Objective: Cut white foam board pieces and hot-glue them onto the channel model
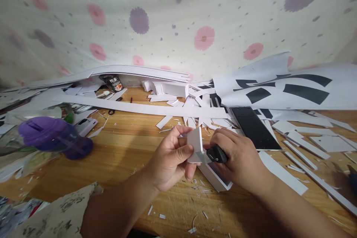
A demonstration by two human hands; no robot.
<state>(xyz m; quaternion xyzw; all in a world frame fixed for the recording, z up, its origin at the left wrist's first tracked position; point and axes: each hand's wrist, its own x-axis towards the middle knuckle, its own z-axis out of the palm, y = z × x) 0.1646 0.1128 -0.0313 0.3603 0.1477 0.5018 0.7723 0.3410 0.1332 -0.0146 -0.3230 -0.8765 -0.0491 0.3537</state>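
Note:
Near the middle of the view, my left hand (174,158) pinches a small white board piece (195,140) between thumb and fingers. The piece stands upright, with its thin edge turned to the right. My right hand (237,156) is wrapped round a black-handled cutter (216,154), whose metal tip meets the lower right edge of the piece. Below both hands, a white open box (214,178) rests on the wooden table (122,178), partly hidden by my right hand.
A purple bottle (52,135) stands at the left. White strips (145,108) and offcuts lie across the back. To the right are a black flat panel (255,128), more strips and a large sheet with black shapes (295,89). Small scraps dot the front.

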